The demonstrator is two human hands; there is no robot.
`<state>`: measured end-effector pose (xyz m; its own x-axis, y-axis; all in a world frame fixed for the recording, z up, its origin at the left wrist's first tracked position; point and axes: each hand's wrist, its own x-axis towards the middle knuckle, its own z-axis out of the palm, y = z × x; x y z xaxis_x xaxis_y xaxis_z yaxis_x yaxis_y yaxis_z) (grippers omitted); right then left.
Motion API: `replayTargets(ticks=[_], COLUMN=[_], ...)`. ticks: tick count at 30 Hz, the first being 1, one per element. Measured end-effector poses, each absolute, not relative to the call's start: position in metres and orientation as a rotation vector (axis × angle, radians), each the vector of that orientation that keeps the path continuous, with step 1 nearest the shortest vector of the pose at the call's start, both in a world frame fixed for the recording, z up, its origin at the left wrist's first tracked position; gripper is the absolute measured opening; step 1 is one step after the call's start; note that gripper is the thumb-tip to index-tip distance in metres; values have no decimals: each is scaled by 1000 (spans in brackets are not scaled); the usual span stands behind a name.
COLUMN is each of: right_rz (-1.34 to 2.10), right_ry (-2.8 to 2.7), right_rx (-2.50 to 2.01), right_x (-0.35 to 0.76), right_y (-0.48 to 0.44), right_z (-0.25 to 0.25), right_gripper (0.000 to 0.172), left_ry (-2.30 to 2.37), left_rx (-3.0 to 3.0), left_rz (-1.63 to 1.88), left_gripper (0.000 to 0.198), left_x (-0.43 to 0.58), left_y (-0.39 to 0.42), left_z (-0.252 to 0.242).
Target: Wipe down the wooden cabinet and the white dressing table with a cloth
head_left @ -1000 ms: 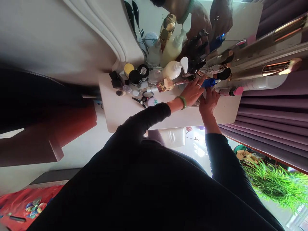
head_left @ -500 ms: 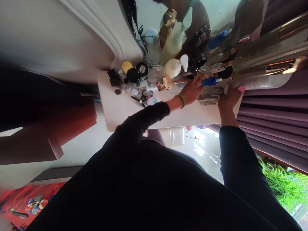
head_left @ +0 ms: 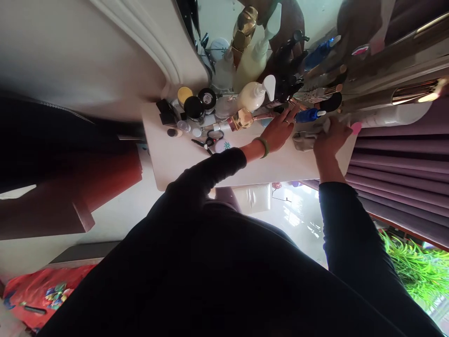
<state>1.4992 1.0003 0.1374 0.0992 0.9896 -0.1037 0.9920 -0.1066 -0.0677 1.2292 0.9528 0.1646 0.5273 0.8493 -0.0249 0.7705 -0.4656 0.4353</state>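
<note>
Right hand (head_left: 331,138) looks clenched on a grey cloth (head_left: 304,141), though the fingers are partly hidden; the cloth trails out of the grip toward the left hand (head_left: 278,132), which is open, fingers spread, just beside a blue-capped bottle (head_left: 307,115). White vanity top (head_left: 210,168) lies under both.

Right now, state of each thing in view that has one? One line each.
left hand: open, resting on the white tabletop
right hand: closed on the cloth
cloth: bunched on the tabletop
cream pump bottle: standing, pump on
black jar: lid on
small scissors: lying down
purple curtain: hanging
</note>
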Motion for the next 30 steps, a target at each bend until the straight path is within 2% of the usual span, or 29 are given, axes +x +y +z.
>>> replayTargets(ticks=[4, 7, 13, 18, 22, 26, 30], right_rz=[-320, -322, -501, -477, -487, -617, -868], right_ry=[1961, 1898, 2083, 2041, 2055, 2159, 2198], right_rx=[2488, 2586, 2416, 2469, 2548, 2594, 2502], right_x=[1463, 1453, 1446, 1456, 1451, 1442, 1434], right_y=[995, 994, 964, 975, 975, 951, 921], right_z=[152, 154, 159, 157, 149, 146, 146], right_gripper=[64, 60, 65, 61, 58, 46, 31], left_ry=[1315, 1237, 1138, 1241, 1221, 1190, 1176], left_rx=[2392, 2413, 2458, 2430, 2299, 2121, 1986], left_rz=[270, 196, 104, 224, 397, 551, 636], left_gripper=[35, 44, 52, 48, 36, 29, 37], left_x=[1232, 1234, 1229, 1222, 1216, 1201, 1175], left_y=[954, 955, 955, 949, 932, 893, 833], left_z=[156, 150, 160, 174, 168, 148, 118])
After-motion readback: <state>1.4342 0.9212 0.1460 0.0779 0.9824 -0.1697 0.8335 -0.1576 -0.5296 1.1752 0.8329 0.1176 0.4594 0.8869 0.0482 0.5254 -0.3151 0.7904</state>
